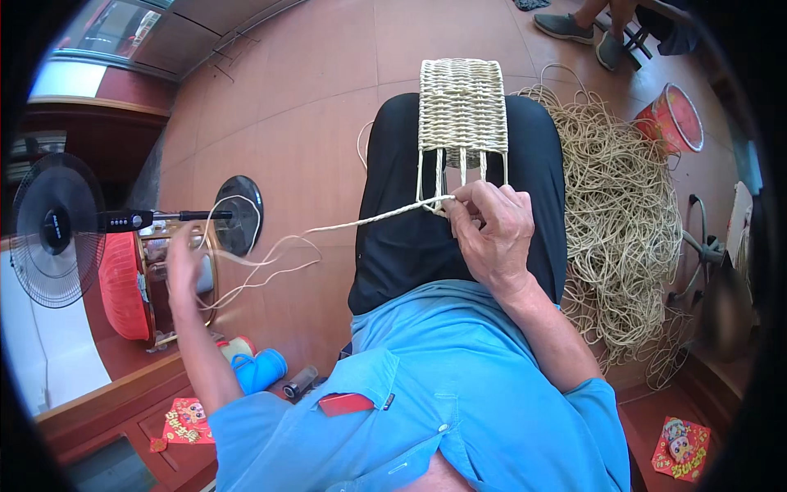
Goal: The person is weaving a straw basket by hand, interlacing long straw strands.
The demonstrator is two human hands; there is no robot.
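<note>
A pale woven panel (462, 107) of twisted cord lies on my lap over black trousers, with several bare upright strands at its near end. My right hand (490, 231) pinches the weave at that near edge, fingers closed on the strands. A long twisted cord (361, 221) runs from there out to the left. My left hand (185, 264), raised and blurred, grips the far part of that cord, which loops loosely beyond it.
A big heap of loose cord (616, 221) lies on the floor at my right. A standing fan (57, 230) and a red basket (123, 287) are at my left. Another person's feet (584, 31) show at the top. A red bucket (674, 120) stands nearby.
</note>
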